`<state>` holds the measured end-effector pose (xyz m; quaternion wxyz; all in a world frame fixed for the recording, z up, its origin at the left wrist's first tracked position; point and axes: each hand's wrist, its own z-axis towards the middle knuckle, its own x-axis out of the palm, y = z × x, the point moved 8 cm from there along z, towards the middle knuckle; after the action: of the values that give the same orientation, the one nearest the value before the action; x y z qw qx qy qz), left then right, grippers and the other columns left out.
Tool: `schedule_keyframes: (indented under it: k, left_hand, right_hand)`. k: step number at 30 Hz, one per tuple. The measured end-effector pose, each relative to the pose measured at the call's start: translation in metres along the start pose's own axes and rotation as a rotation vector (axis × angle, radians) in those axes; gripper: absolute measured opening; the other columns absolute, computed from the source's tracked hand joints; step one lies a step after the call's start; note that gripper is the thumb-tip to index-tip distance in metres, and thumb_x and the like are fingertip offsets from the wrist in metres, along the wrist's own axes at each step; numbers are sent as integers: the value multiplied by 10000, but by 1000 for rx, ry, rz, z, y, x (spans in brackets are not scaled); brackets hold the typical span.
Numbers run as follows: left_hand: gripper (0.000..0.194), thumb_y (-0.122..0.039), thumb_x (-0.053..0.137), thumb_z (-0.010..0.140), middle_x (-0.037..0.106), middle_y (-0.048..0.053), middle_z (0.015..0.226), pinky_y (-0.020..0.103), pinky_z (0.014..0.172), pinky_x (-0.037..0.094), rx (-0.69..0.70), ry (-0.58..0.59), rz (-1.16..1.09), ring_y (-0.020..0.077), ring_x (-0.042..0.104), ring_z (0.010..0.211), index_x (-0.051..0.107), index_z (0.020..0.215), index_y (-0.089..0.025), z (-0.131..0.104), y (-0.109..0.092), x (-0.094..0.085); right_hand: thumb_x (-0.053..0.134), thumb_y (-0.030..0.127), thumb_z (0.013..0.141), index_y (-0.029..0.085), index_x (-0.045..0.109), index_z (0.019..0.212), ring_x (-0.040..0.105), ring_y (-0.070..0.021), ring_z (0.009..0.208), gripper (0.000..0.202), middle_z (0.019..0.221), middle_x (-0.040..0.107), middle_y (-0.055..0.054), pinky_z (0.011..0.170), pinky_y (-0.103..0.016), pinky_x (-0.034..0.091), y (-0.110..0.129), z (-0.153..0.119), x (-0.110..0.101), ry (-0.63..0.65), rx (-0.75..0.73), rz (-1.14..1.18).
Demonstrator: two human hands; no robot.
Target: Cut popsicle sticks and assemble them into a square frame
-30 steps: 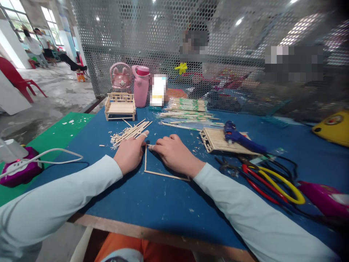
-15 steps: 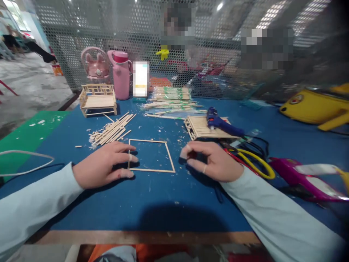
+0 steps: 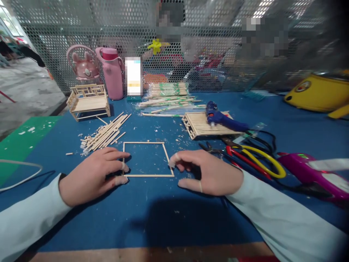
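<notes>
A four-sided frame of thin wooden sticks (image 3: 148, 175) lies flat on the blue table (image 3: 131, 218). My left hand (image 3: 95, 173) rests at its left side with fingers apart, the fingertips over the left stick. At the right side, my right hand (image 3: 207, 171) has its index fingertip at the right stick and its thumb held apart, with nothing between them. Some fingertips on both hands are wrapped in pale tape. A pile of loose sticks (image 3: 109, 131) lies beyond my left hand.
Behind stand a small wooden bench (image 3: 89, 103), a pink bottle (image 3: 113, 78) and a phone (image 3: 133, 76). Bundled sticks (image 3: 167, 89) lie back centre. At right are a blue glue gun (image 3: 223, 119) on a slatted piece (image 3: 196, 123), pliers (image 3: 247, 160) and a purple device (image 3: 308, 174).
My right hand has moved toward the stick frame, its index finger now at the right stick and its thumb farther from it. The view has shifted slightly.
</notes>
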<state>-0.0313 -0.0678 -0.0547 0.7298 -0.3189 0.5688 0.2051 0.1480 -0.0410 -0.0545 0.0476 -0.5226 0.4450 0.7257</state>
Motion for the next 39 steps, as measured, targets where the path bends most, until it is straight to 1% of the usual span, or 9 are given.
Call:
schedule_keyframes:
  k: [6, 8, 11, 14, 18, 22, 26, 33, 39]
  left_hand:
    - [232, -375, 466, 859, 587, 57, 1182, 369, 907, 422, -17, 1, -29, 202, 522, 1073, 640, 881, -224, 0, -1, 0]
    - [253, -402, 481, 846, 575, 65, 1198, 377, 923, 414, -42, -28, -48, 210, 512, 1095, 630, 955, -228, 0, -2, -3]
    - [355, -474, 511, 808, 547, 75, 1236, 405, 960, 383, -99, -84, -39, 236, 472, 1152, 597, 1055, -234, 1, -1, -9]
    - [464, -546, 554, 745, 481, 80, 1313, 454, 989, 339, -114, -81, 9, 280, 396, 1218, 574, 1091, -237, 4, 3, -11]
    - [339, -440, 474, 835, 524, 65, 1265, 423, 980, 343, -110, -55, 3, 241, 440, 1169, 576, 1089, -239, 8, 11, -10]
    - [297, -377, 437, 865, 567, 53, 1215, 405, 959, 351, -95, -41, -6, 221, 471, 1115, 577, 1086, -236, 12, 13, -6]
    - [250, -350, 425, 873, 608, 34, 1163, 411, 945, 343, -99, -50, 11, 215, 485, 1087, 620, 994, -250, 13, 14, -4]
    - [231, -346, 441, 867, 622, 32, 1148, 406, 935, 352, -87, -46, 20, 206, 502, 1077, 631, 944, -241, 12, 16, -2]
    - [218, -312, 439, 868, 627, 49, 1135, 403, 946, 372, -82, -47, 10, 208, 509, 1110, 629, 947, -238, 10, 15, -3]
  right_hand:
    - [610, 246, 678, 184, 583, 892, 481, -103, 600, 225, 698, 533, 9, 580, -220, 415, 0, 1, 0, -6, 1, 3]
    - [568, 238, 709, 186, 575, 884, 488, -109, 607, 182, 704, 539, 1, 578, -226, 415, -5, 4, -9, -83, 34, 0]
    - [513, 185, 731, 181, 558, 837, 495, -121, 633, 114, 730, 556, -18, 592, -237, 412, -14, 9, -27, -270, 89, -67]
    - [486, 108, 709, 176, 557, 793, 502, -133, 679, 129, 776, 572, -33, 651, -258, 415, -14, 15, -35, -347, 44, -142]
    - [448, 93, 739, 181, 557, 758, 524, -156, 759, 142, 797, 577, -44, 731, -291, 416, -13, 24, -32, -364, -42, -168]
    - [432, 147, 793, 183, 540, 864, 533, -153, 738, 134, 812, 587, -37, 708, -291, 427, -30, 32, -33, -474, 86, -116]
    - [429, 196, 816, 191, 537, 907, 542, -154, 734, 142, 826, 593, -31, 703, -299, 437, -37, 36, -26, -441, 120, -78]
    - [471, 223, 790, 193, 548, 916, 557, -174, 770, 150, 868, 610, -50, 710, -317, 447, -32, 29, -26, -447, 91, -113]
    - [467, 138, 729, 189, 539, 740, 522, -151, 699, 89, 740, 568, -28, 662, -274, 420, -19, 25, -24, -421, 67, -168]
